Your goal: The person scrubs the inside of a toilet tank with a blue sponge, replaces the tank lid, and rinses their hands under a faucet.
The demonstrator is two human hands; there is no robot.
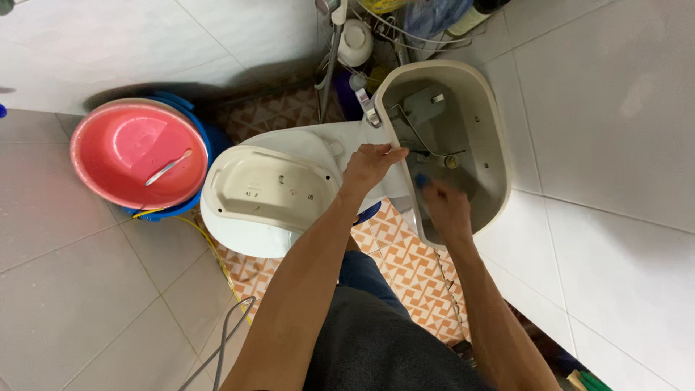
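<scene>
While the left hand (371,164) rests on the near rim of the open toilet tank (486,101), fingers curled over the edge and closed on it, the right hand (447,208) is down inside the tank against the near wall. Right grip closed around a small blue object (420,179), only a corner of it showing past the fingers; its kind cannot be told, and the hand is blurred.

Tank: cream ceramic, lid off, seen from above, standing against the white tiled wall (615,108). Inside it, a grey fill valve (423,106) at the far end, a thin metal rod (420,143) running across, and a round fitting (452,161) near the middle of the floor.

Left of the tank, the toilet seat lid (264,192) is raised, its underside facing the camera, white with small bumpers. Further left, a pink basin (137,153) sits on a blue bucket (206,141), with a pale spoon-like tool (168,167) lying in the basin. A yellow cord (210,250) trails across the floor beside it. Floor between the legs is orange patterned tile (413,271). A white bottle (355,42) stands behind the tank, near a wire rack (405,32).
</scene>
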